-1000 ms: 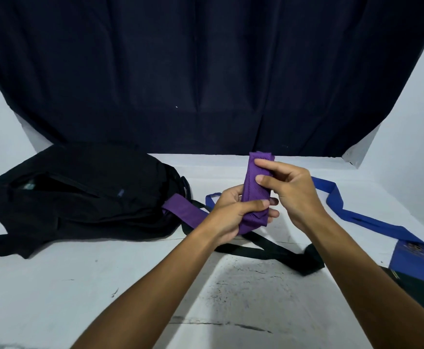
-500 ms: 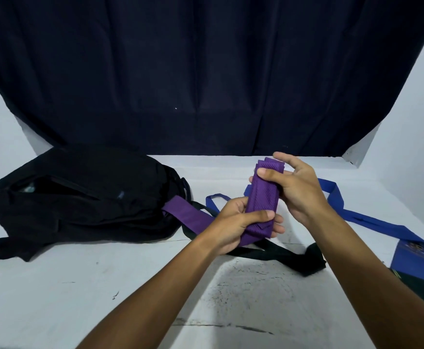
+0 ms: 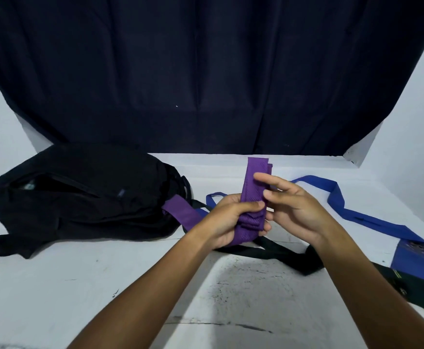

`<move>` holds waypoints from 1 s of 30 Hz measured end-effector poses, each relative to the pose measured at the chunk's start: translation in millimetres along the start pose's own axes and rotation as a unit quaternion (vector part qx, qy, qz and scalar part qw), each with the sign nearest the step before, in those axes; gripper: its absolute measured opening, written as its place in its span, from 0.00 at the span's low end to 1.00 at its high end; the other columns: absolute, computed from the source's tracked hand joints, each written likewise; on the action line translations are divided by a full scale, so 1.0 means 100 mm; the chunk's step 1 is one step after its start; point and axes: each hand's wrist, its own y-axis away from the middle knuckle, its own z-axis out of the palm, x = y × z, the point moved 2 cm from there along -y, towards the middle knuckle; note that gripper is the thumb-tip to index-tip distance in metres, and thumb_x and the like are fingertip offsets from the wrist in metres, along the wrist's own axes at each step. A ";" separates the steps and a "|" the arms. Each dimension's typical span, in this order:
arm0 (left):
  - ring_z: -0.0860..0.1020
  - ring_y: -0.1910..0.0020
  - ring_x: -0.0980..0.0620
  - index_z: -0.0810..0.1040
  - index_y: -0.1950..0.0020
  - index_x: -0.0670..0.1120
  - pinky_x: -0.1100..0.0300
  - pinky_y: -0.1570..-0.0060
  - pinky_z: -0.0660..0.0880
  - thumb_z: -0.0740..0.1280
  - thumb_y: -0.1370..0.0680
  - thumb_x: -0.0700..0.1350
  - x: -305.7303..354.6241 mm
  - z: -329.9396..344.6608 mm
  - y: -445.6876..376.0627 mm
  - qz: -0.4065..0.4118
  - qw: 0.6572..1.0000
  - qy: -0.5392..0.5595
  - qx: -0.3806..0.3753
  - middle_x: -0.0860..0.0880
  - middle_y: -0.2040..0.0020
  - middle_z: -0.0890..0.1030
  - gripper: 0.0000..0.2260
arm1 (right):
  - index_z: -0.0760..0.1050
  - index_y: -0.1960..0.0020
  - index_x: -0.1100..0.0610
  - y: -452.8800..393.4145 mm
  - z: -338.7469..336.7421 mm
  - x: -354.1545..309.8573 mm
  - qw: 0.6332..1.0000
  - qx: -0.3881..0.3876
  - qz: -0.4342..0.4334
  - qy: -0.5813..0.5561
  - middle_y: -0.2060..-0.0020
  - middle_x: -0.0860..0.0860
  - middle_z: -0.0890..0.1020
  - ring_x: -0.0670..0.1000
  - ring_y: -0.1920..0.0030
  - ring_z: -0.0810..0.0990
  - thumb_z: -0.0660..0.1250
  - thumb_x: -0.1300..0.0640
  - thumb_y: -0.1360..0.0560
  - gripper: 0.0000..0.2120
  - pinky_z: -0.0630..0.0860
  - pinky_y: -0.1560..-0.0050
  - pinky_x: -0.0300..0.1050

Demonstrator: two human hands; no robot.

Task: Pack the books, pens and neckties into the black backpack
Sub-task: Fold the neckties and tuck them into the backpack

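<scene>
Purple necktie (image 3: 254, 187) upright between hands

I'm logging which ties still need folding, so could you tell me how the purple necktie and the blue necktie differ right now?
The purple necktie is folded into a compact bundle gripped by the left hand; the blue necktie is unfolded. The purple one is held above the table, its loose end trailing toward the black backpack; the blue one lies on it, untouched. Both are outside the backpack.

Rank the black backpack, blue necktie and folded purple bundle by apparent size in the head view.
1. black backpack
2. blue necktie
3. folded purple bundle, partly covered by the hands; it is also nearer the camera.
</scene>
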 end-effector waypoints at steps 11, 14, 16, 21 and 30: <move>0.79 0.57 0.53 0.79 0.48 0.39 0.61 0.52 0.76 0.69 0.23 0.51 -0.06 -0.04 -0.03 0.132 0.966 -0.157 0.156 0.46 0.55 0.82 0.14 | 0.81 0.45 0.54 -0.12 0.00 -0.12 0.958 0.232 -0.123 0.116 0.52 0.53 0.83 0.48 0.56 0.81 0.69 0.73 0.30 0.19 0.81 0.54 0.41; 0.70 0.66 0.54 0.72 0.62 0.44 0.64 0.63 0.70 0.65 0.20 0.51 0.02 -0.15 0.07 0.213 0.895 -0.122 0.371 0.50 0.66 0.73 0.15 | 0.80 0.44 0.53 -0.10 -0.05 -0.23 0.954 0.239 -0.158 0.089 0.51 0.51 0.83 0.46 0.56 0.82 0.68 0.71 0.28 0.17 0.80 0.55 0.40; 0.67 0.72 0.52 0.69 0.67 0.45 0.60 0.72 0.65 0.59 0.18 0.54 -0.07 -0.19 0.09 0.093 0.929 -0.037 0.357 0.49 0.71 0.70 0.20 | 0.80 0.45 0.54 -0.07 -0.06 -0.27 0.960 0.217 -0.162 0.070 0.52 0.50 0.83 0.46 0.56 0.81 0.64 0.70 0.25 0.15 0.79 0.56 0.39; 0.83 0.50 0.38 0.73 0.39 0.35 0.47 0.55 0.80 0.49 0.20 0.65 -0.30 -0.14 0.05 -0.145 0.952 0.214 0.163 0.36 0.45 0.82 0.34 | 0.84 0.49 0.53 0.00 0.02 -0.25 0.973 0.136 -0.172 0.068 0.53 0.48 0.85 0.45 0.55 0.82 0.69 0.68 0.30 0.14 0.79 0.56 0.39; 0.77 0.44 0.36 0.71 0.46 0.33 0.39 0.44 0.72 0.54 0.17 0.46 0.40 -0.36 -0.20 -0.069 0.970 0.168 0.161 0.35 0.41 0.77 0.16 | 0.81 0.41 0.56 0.27 0.05 0.22 0.993 -0.054 0.015 0.099 0.52 0.54 0.86 0.50 0.55 0.84 0.71 0.68 0.37 0.25 0.80 0.54 0.40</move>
